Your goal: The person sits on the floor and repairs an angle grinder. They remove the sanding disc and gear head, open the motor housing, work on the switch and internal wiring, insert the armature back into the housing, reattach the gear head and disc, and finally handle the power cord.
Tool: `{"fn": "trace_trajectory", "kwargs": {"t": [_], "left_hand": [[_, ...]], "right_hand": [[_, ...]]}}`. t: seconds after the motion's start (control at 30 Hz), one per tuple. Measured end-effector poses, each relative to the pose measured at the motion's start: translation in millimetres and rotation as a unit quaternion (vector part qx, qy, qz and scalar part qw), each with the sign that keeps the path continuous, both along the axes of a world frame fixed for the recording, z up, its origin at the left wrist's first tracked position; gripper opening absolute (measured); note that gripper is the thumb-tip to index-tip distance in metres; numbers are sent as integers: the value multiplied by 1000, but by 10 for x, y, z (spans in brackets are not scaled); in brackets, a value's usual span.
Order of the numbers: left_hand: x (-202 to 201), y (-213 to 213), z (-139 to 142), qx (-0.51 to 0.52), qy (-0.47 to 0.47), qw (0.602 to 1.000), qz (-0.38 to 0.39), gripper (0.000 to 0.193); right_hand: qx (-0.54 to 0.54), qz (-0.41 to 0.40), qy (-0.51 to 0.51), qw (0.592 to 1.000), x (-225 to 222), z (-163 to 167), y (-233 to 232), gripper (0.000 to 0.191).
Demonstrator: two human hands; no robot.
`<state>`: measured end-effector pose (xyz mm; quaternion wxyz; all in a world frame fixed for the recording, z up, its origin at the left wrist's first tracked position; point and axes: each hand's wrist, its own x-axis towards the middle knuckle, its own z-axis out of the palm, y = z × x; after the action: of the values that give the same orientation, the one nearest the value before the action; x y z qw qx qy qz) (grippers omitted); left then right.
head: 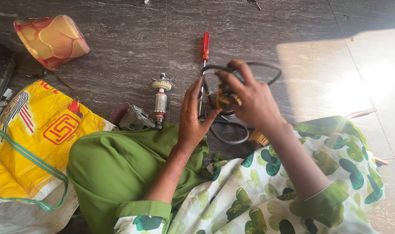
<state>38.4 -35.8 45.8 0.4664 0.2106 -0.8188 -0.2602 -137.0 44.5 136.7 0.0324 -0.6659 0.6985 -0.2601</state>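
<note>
Black-corded yellowish tool part (225, 97), partly hidden, held above the floor.

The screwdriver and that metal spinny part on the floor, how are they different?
The screwdriver has a red handle and a thin shaft; the metal motor part is thick, silvery, with a toothed wheel on top. The screwdriver's shaft disappears behind the left hand; the motor part lies free, untouched. The screwdriver is longer and slimmer, the motor part short and stubby. Both lie on the dark floor, pointing the same way.
</note>
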Motion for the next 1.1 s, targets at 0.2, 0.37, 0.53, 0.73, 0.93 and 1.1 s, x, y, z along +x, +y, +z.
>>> {"fn": "trace_trajectory", "kwargs": {"t": [0.2, 0.37, 0.53, 0.73, 0.93, 1.1], "left_hand": [[76, 17, 153, 228, 63, 967, -98, 123], [31, 0, 83, 206, 109, 967, -108, 118], [-13, -51, -53, 243, 111, 959, -91, 107], [89, -253, -95, 395, 260, 871, -134, 94], [169, -331, -152, 441, 287, 847, -69, 90], [188, -393, -240, 432, 314, 845, -30, 93]], "right_hand": [[-27, 137, -23, 990, 390, 113, 97, 91], [-98, 238, -196, 946, 252, 33, 316, 63], [-131, 105, -371, 913, 26, -265, 593, 41], [-47, -135, -421, 895, -88, -507, 520, 25], [-16, -50, -224, 973, 254, -514, 426, 40], [-56, 133, -152, 978, 652, -391, 456, 39]]}}
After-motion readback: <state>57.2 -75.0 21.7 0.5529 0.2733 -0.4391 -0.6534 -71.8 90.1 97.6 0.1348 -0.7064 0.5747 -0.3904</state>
